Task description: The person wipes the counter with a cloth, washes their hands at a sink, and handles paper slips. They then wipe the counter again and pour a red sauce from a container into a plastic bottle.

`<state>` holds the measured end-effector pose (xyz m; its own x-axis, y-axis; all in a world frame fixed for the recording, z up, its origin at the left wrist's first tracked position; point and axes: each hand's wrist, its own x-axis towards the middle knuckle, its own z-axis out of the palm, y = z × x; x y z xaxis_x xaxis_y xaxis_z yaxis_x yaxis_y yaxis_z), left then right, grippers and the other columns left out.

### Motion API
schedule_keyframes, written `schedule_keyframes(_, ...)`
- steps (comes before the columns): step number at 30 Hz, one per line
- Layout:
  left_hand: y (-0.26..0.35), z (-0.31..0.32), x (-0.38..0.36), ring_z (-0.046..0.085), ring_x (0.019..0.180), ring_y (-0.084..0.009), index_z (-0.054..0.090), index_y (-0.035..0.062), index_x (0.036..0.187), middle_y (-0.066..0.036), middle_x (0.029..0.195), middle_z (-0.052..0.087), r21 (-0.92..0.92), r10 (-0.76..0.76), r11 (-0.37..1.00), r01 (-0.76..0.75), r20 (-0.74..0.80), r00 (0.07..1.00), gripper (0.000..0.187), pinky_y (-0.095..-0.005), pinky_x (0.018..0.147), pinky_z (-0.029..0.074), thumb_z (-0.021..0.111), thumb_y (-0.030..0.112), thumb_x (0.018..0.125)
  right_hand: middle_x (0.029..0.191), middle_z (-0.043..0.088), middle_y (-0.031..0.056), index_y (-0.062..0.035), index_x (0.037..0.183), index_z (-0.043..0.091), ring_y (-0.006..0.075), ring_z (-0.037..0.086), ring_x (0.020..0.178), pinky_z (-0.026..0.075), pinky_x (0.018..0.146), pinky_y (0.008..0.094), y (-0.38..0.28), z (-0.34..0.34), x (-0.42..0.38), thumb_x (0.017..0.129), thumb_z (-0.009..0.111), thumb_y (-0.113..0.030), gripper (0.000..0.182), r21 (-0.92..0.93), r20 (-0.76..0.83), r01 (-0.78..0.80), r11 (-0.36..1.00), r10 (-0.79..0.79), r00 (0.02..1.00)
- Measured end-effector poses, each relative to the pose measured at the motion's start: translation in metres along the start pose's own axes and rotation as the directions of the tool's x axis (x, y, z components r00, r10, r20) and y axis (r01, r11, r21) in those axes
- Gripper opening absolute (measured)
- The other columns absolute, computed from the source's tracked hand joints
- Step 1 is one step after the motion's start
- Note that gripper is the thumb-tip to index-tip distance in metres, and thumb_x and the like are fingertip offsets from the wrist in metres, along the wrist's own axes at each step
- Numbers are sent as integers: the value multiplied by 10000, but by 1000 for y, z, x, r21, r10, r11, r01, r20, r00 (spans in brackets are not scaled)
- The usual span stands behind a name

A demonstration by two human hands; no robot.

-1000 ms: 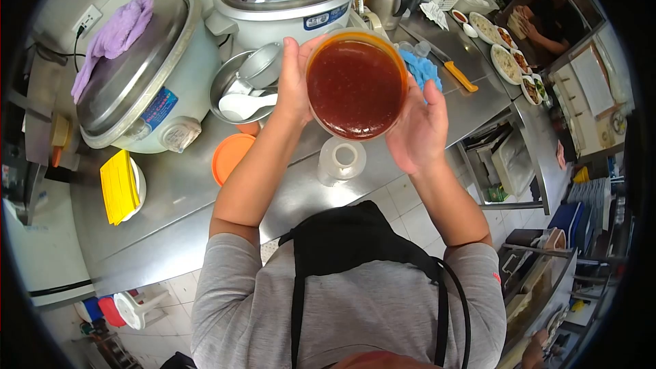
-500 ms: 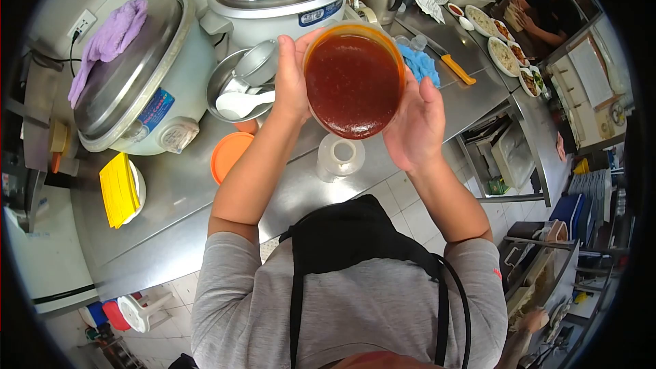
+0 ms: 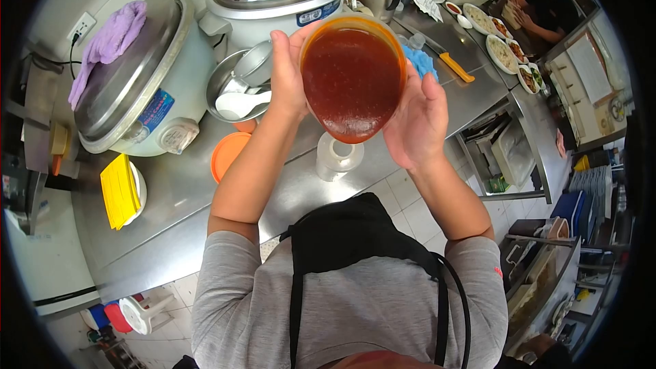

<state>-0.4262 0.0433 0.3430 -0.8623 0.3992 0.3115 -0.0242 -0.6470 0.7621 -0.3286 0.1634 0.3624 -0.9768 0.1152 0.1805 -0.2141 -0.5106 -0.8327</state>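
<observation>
Between my two hands is a round tub of dark red sauce [image 3: 352, 78], tilted toward me so that the sauce reaches its near lip. My left hand [image 3: 290, 75] grips the tub's left side, thumb up. My right hand [image 3: 418, 119] supports it from the right, its fingers partly hidden behind the tub. Just below the lip stands a clear plastic bottle [image 3: 339, 158] on the steel counter, its round mouth uppermost. An orange lid [image 3: 229, 155] lies on the counter beside my left forearm.
Two large rice cookers [image 3: 133, 72] stand at the back left, one with a purple cloth [image 3: 113, 44]. A metal bowl [image 3: 225, 92] holds a white scoop. To the right lie a blue cloth [image 3: 420, 63], an orange-handled knife [image 3: 456, 67] and several dishes [image 3: 503, 55]. Another person's hands [image 3: 525, 15] show at the far right.
The tub has tipped further toward me, and the sauce has run to a narrower point at its near lip, above the bottle. Both hands keep their hold.
</observation>
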Motion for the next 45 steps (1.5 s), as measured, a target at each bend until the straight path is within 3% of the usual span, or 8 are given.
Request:
schedule_keyframes(4,3,3,-1,502,949,-215,362,-32,1111,-141,1040,506,16,6,1000,-6,-14,1000,764,-336,804,423,152,623,780,1265,299,92,-21,1250,208,226,262,1186,198,969,393,1,-1,1,748,356,-533,732,32,7,7,999,-7,1000)
schedule_keyframes(7,5,5,-1,498,953,-215,361,-28,1114,-140,1043,504,31,-2,1000,3,-38,999,763,-335,805,421,150,624,779,1161,404,65,-53,1138,369,181,353,1104,267,928,350,-2,3,-2,829,309,-369,447,206,-22,26,978,-22,1000)
schedule_keyframes(22,26,21,2,512,929,-214,433,-15,1067,-122,995,536,16,-9,1000,10,-57,998,772,-330,799,422,103,622,781,1141,431,78,-35,1126,391,187,378,1087,282,918,355,-18,14,-2,828,308,-395,474,218,15,44,975,-48,999)
schedule_keyframes(37,26,18,5,520,915,-203,445,-19,1063,-120,992,542,-24,40,999,-41,-37,999,789,-322,785,430,159,651,761,1152,413,68,-47,1144,367,177,370,1089,286,917,349,-23,21,-5,830,305,-372,456,211,33,65,975,-73,997)
schedule_keyframes(40,27,18,4,517,919,-205,442,-17,1064,-120,994,539,-18,50,999,-51,-28,998,783,-323,787,429,163,649,762,1232,330,124,11,1233,206,223,316,1155,257,953,370,-23,21,-4,765,311,-543,732,15,44,70,997,-70,997)
schedule_keyframes(43,28,19,3,508,930,-207,439,-15,1062,-120,1000,534,-26,48,998,-49,-41,998,773,-324,796,423,167,645,765,1155,409,66,-43,1146,361,176,367,1092,279,922,345,-21,20,-5,825,309,-373,463,176,50,98,979,-109,993)
schedule_keyframes(45,27,16,3,502,938,-207,434,-13,1063,-119,1004,530,-20,57,998,-57,-25,998,768,-325,802,418,169,644,766,1158,406,66,-42,1150,358,175,364,1094,276,923,344,-22,21,-5,825,310,-373,467,175,49,98,980,-108,993)
